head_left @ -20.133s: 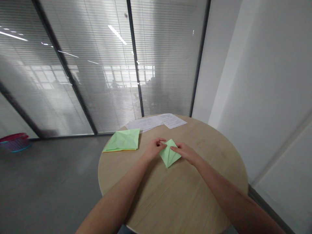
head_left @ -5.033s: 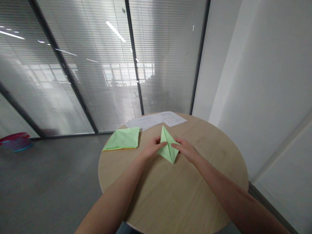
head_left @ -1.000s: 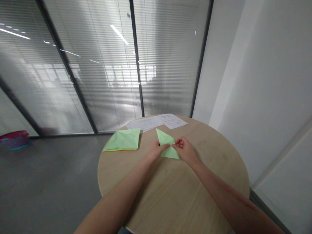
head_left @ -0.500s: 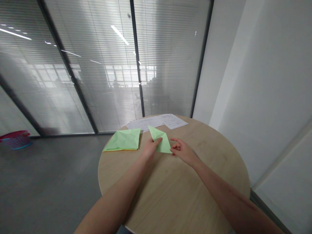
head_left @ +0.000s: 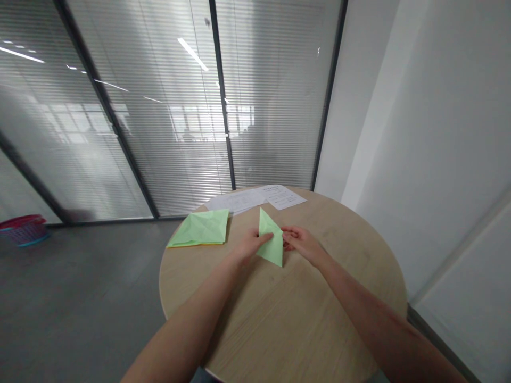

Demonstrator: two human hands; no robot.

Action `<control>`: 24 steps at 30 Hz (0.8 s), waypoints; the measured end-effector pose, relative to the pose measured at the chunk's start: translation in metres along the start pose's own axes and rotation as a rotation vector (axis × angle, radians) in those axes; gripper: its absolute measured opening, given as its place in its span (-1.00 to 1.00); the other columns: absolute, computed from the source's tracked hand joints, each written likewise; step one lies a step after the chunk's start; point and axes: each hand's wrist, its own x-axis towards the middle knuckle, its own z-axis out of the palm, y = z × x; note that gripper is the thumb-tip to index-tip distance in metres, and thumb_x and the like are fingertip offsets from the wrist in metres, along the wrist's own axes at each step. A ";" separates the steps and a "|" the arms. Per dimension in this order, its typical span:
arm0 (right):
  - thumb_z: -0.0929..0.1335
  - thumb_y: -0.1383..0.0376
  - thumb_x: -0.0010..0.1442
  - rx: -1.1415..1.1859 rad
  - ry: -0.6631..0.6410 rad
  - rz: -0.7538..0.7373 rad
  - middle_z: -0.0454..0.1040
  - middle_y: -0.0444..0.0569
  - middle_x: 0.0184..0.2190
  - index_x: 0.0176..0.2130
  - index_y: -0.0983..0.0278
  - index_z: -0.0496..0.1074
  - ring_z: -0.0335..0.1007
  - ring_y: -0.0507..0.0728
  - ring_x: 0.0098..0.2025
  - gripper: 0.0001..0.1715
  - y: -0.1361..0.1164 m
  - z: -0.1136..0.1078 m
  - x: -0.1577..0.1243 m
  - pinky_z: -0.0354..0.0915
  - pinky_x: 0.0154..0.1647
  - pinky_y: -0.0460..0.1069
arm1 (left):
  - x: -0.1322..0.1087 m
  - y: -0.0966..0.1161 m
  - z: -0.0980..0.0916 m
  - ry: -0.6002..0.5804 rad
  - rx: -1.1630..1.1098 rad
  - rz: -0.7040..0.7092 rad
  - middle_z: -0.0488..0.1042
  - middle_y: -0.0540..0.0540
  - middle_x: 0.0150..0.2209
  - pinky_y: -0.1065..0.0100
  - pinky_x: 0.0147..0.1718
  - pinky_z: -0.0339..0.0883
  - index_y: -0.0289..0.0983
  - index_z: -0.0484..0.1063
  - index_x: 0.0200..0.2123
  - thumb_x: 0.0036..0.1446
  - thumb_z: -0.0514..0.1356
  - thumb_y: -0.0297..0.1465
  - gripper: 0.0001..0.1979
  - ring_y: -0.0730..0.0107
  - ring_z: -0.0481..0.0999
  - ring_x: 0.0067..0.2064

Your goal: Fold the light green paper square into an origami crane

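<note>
A folded sheet of light green paper [head_left: 273,250] is held above the round wooden table, one corner pointing away from me and another down toward me. My left hand [head_left: 252,244] grips its left side, thumb on top and the other fingers hidden beneath. At its right edge is my right hand [head_left: 300,242], fingers bent; some of them pass behind the paper, so I cannot tell whether they pinch it. Left of my hands, a stack of green paper [head_left: 203,227] with a yellow-orange lower edge lies on the table.
Printed white sheets [head_left: 284,197] lie at the far edge of the round table [head_left: 287,324]. Beyond it is a glass partition with blinds [head_left: 275,96]. A white wall [head_left: 451,133] rises on the right. A red and blue basket [head_left: 24,230] stands on the floor at far left.
The folded green paper has turned clockwise and shifted slightly right, its near corner now lower. My right hand's fingers have moved from the paper's lower right corner up along its right edge.
</note>
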 end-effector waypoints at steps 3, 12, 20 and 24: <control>0.54 0.06 0.04 -0.002 -0.029 0.027 0.59 -0.02 -0.37 -0.22 0.31 0.52 0.51 0.05 -0.41 -0.57 0.001 0.004 -0.001 0.46 -0.36 -0.05 | 0.000 -0.002 0.003 0.000 0.077 0.032 0.69 -0.22 -0.25 0.22 -0.26 0.45 -0.33 0.63 -0.28 0.03 0.41 -0.25 -0.73 0.11 0.62 -0.28; 0.54 0.07 0.07 0.050 -0.028 0.070 0.61 -0.01 -0.33 -0.20 0.32 0.51 0.54 0.07 -0.39 -0.57 0.003 0.004 -0.003 0.44 -0.38 -0.06 | 0.005 -0.003 0.004 0.037 0.129 0.163 0.65 -0.14 -0.25 0.27 -0.32 0.44 -0.29 0.50 -0.13 -0.05 0.46 -0.29 -0.58 0.16 0.62 -0.28; 0.52 0.06 0.07 0.039 0.001 0.071 0.61 0.05 -0.28 -0.18 0.35 0.55 0.53 0.11 -0.37 -0.55 0.005 0.004 0.000 0.44 -0.37 -0.03 | 0.000 -0.001 0.008 0.063 0.104 0.209 0.55 0.00 -0.46 0.39 -0.45 0.28 -0.28 0.45 -0.02 0.07 0.36 -0.31 -0.59 0.35 0.49 -0.44; 0.53 0.07 0.06 0.076 0.053 0.076 0.61 0.06 -0.24 -0.16 0.32 0.52 0.54 0.12 -0.32 -0.55 0.003 0.004 -0.001 0.46 -0.34 -0.02 | 0.002 0.000 0.006 0.093 0.059 0.226 0.46 0.08 -0.55 0.43 -0.49 0.15 -0.26 0.38 -0.13 0.03 0.35 -0.31 -0.66 0.43 0.38 -0.51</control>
